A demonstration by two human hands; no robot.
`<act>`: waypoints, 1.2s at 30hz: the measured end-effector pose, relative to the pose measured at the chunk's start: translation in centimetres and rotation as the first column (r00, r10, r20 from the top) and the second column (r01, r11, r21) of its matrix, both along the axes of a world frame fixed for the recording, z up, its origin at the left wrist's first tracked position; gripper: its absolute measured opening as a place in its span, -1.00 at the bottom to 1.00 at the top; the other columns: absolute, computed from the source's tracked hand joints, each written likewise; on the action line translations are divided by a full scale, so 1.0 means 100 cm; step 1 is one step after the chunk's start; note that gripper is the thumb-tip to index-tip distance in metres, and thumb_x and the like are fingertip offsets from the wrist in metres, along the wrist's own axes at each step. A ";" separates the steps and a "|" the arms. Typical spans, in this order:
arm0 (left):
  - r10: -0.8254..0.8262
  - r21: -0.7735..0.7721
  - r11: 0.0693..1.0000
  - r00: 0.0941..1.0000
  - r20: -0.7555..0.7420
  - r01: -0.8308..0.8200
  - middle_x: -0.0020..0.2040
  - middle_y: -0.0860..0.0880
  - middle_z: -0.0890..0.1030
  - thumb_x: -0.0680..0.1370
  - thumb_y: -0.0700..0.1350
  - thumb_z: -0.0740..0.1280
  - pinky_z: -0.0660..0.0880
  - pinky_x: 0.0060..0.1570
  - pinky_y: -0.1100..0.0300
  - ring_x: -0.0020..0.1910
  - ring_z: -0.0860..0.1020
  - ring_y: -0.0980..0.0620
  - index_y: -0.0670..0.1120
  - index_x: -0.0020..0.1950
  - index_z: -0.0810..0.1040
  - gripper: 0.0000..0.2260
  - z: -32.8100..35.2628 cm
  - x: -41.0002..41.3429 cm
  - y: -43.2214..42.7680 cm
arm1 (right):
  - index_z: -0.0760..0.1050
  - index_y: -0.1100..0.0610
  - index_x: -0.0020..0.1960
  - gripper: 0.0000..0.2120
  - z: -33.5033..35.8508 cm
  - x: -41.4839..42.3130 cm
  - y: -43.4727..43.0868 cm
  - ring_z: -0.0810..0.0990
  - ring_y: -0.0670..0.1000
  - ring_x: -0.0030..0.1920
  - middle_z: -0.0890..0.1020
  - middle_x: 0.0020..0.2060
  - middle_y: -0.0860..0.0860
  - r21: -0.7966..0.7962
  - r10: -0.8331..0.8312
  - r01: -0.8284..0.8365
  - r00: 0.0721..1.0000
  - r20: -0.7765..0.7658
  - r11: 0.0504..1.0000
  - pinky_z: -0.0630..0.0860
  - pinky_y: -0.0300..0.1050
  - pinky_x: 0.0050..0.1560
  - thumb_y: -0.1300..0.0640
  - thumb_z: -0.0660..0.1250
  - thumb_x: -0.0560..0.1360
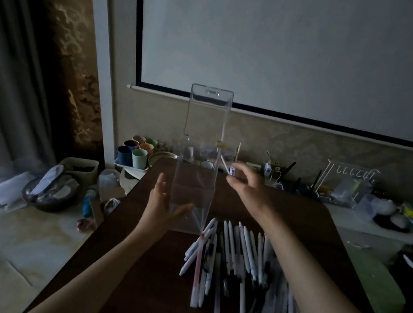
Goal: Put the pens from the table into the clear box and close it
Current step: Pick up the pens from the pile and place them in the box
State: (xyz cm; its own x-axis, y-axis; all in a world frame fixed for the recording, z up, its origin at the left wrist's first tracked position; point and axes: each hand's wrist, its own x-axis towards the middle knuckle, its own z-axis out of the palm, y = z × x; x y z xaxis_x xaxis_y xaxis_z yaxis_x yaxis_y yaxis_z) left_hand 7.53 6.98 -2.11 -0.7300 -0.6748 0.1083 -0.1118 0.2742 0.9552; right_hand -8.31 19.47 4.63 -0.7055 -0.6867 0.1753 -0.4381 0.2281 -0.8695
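A tall clear box (193, 181) stands upright on the dark wooden table (143, 268), its hinged lid (208, 111) flipped up and open. The box looks empty. My left hand (161, 206) is spread open against the box's lower left side, thumb near its base. My right hand (246, 182) hovers open just right of the box's upper part, fingers apart and holding nothing. A pile of several pens (241, 266), mostly white with a few dark ones, lies on the table right of the box, under my right forearm.
Pastel cups on a tray (133, 155) and a plate sit beyond the table's far left corner. A white wire rack (345, 185) and clutter line the back ledge. A basket and bags (52, 190) lie on the floor to the left.
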 end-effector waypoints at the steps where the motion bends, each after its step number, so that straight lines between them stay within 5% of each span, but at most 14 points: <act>1: 0.046 0.001 0.999 0.997 0.054 -0.047 0.44 -0.15 0.22 0.24 0.18 0.48 0.44 0.28 -0.08 0.36 0.36 -0.09 0.04 0.50 -0.02 -0.02 -0.002 0.009 0.009 | 0.44 0.10 0.28 -0.66 -0.014 0.000 0.017 0.33 0.00 0.37 0.42 0.32 0.04 0.050 -0.026 0.028 0.999 -0.024 0.998 0.22 -0.20 0.22 0.14 0.27 0.51; 4: 0.197 -0.118 0.977 0.958 0.208 -0.176 0.34 -0.13 0.32 0.42 -0.01 0.42 0.47 0.14 0.13 0.21 0.45 -0.03 -0.11 0.40 0.24 -0.38 -0.022 0.031 0.034 | 0.50 0.12 0.17 -0.75 -0.054 0.005 0.065 0.43 -0.02 0.27 0.50 0.21 0.05 0.187 -0.111 0.126 0.990 -0.087 0.974 0.26 -0.26 0.16 0.14 0.28 0.51; 8: 0.155 -0.224 0.970 0.955 0.254 -0.098 0.13 -0.03 0.47 0.45 0.04 0.37 0.50 -0.05 0.18 0.00 0.50 0.07 -0.05 0.16 0.47 -0.67 -0.038 0.033 0.063 | 0.48 0.19 0.23 -0.64 -0.093 0.012 0.098 0.46 0.03 0.25 0.51 0.19 0.12 0.288 -0.209 0.284 0.941 -0.265 0.914 0.33 -0.23 0.15 0.03 0.30 0.50; 12: 0.091 -0.323 0.946 0.951 0.295 0.010 0.24 -0.03 0.41 0.47 0.11 0.31 0.42 0.09 0.15 0.18 0.40 0.01 0.01 0.25 0.42 -0.61 -0.044 0.019 0.087 | 0.34 0.09 0.39 -0.52 -0.112 0.022 0.106 0.24 0.04 0.44 0.28 0.45 0.04 0.448 -0.126 0.260 0.943 -0.307 0.855 0.28 -0.04 0.38 -0.12 0.14 0.55; 18: 0.088 -0.431 0.900 0.937 0.337 0.071 0.25 -0.01 0.44 0.50 0.08 0.28 0.35 0.13 0.19 0.20 0.41 0.03 0.01 0.28 0.41 -0.62 -0.053 0.016 0.107 | 0.39 0.09 0.36 -0.59 -0.111 0.033 0.123 0.24 -0.06 0.45 0.21 0.50 -0.06 0.410 -0.019 0.151 0.951 -0.309 0.900 0.26 -0.16 0.35 -0.04 0.16 0.57; 22: 0.091 -0.350 0.936 0.937 0.338 0.036 0.10 0.01 0.44 0.45 0.07 0.37 0.37 -0.25 0.33 -0.03 0.46 0.07 -0.04 0.18 0.43 -0.63 -0.051 0.023 0.106 | 0.36 0.08 0.38 -0.56 -0.111 0.037 0.139 0.22 -0.07 0.46 0.25 0.47 -0.07 0.412 0.068 0.060 0.955 -0.289 0.909 0.23 -0.15 0.40 -0.03 0.22 0.54; 25: 0.105 -0.325 0.944 0.874 0.474 0.063 0.00 0.00 0.44 0.44 0.11 0.36 0.33 -0.33 0.32 -0.14 0.45 0.08 -0.08 0.07 0.43 -0.65 -0.047 0.023 0.101 | 0.25 0.10 0.44 -0.44 -0.111 0.039 0.136 0.27 0.02 0.42 0.30 0.43 0.00 0.430 0.023 0.114 0.954 -0.300 0.895 0.26 -0.09 0.40 -0.04 0.27 0.50; 31: 0.143 -0.368 0.922 0.774 0.617 0.122 0.04 -0.09 0.53 0.53 0.00 0.22 0.50 -0.08 0.08 -0.03 0.55 -0.05 -0.15 0.08 0.43 -0.75 -0.038 0.014 0.098 | 0.30 0.23 0.32 -0.44 -0.097 0.044 0.101 0.41 0.16 0.24 0.43 0.25 0.19 0.549 -0.157 0.329 0.929 -0.336 0.768 0.41 0.00 0.21 -0.06 0.29 0.44; 36: 0.155 -0.462 0.862 0.762 0.629 0.207 0.12 -0.08 0.50 0.59 -0.04 0.10 0.46 -0.01 0.10 0.01 0.52 -0.04 -0.16 0.21 0.39 -0.72 -0.041 0.017 0.097 | 0.34 0.23 0.26 -0.47 -0.088 0.043 0.086 0.40 0.18 0.27 0.44 0.23 0.18 0.678 -0.144 0.294 0.952 -0.269 0.674 0.29 0.09 0.29 -0.11 0.28 0.45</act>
